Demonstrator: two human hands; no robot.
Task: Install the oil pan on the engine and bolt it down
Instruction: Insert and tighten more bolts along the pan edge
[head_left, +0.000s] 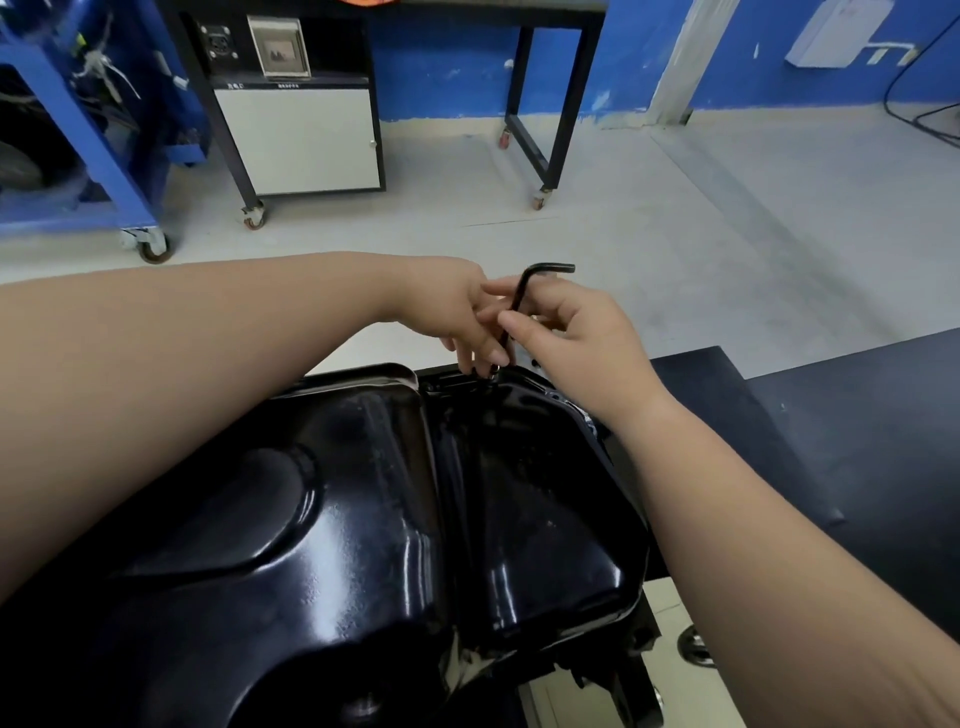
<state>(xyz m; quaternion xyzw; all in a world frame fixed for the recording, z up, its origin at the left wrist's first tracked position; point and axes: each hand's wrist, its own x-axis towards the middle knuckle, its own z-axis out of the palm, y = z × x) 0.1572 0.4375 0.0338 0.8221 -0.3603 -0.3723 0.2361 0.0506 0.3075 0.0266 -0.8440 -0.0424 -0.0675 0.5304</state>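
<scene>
Oil pan: black, glossy, lying bottom-up directly below the camera and filling the lower frame. The engine under it is almost wholly hidden.

Hex key: black, L-shaped, standing nearly upright at the pan's far rim. Its long shaft points down to the flange and its short arm points right at the top. The tip meets the flange at a small fastener, too small to make out.

Right hand: above the pan's far right corner, thumb and fingers pinching the key's shaft about midway.

Left hand: above the pan's far rim, just left of the key, fingers pointing down to the flange beside the key's lower end. Cannot tell whether they grip the key or only touch it.

Black tabletop: right of the pan.

Black-framed cart with a white panel, on castors: well beyond the pan, on the grey floor.

Blue frame: beyond the pan, far left.
</scene>
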